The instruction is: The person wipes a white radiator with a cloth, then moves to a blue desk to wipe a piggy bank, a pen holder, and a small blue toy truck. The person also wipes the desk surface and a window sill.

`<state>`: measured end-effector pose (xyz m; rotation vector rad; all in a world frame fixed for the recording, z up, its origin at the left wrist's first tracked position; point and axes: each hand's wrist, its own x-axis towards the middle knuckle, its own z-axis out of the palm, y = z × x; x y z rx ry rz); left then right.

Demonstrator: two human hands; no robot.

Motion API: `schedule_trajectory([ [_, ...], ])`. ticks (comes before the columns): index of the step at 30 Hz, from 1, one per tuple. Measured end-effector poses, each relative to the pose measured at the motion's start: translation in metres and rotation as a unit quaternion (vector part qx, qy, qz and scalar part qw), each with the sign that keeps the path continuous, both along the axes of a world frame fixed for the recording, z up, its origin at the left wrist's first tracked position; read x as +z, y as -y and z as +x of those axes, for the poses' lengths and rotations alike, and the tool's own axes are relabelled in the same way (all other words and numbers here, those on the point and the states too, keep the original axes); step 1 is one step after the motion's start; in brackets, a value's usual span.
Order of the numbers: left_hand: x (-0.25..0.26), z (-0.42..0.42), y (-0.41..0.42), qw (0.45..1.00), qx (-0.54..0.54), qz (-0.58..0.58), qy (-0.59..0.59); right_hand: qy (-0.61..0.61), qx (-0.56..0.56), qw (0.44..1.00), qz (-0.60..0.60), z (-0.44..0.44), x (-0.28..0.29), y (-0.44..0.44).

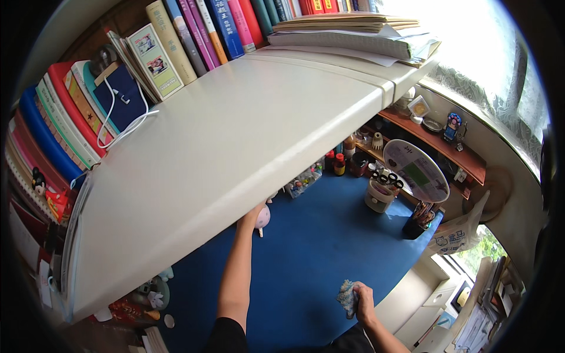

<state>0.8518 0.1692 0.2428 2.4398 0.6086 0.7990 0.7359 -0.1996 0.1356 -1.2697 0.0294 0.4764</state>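
My right hand [365, 302] grips a crumpled blue-and-white cloth [348, 298] over the near part of the blue desk surface [300, 260]. Under the pale overhead shelf [212, 137] reaches my left arm. The shelf's edge covers most of my left hand [252, 214]. Right beside that hand is a rounded pink object with spots [263, 217], partly hidden. Whether the hand holds it or only touches it, I cannot tell.
A clear box of small items [304, 182] and several bottles [339, 165] stand at the back. Farther right are a scissors holder [378, 197], an oval mirror [417, 171] and a black pen cup [417, 224]. Books [227, 28] line the overhead shelf; papers [340, 42] are stacked there.
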Motion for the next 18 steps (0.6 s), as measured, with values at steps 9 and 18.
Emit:
schedule_trajectory([
  [9, -0.024, -0.007, -0.065, 0.963, -0.156, -0.215, 0.032, 0.015, 0.235, 0.956, -0.175, 0.079, -0.013, -0.074],
  [18, -0.005, -0.011, -0.056, 0.892, -0.131, -0.427, 0.066, 0.221, 0.316, 0.893, -0.231, 0.142, -0.041, -0.243],
])
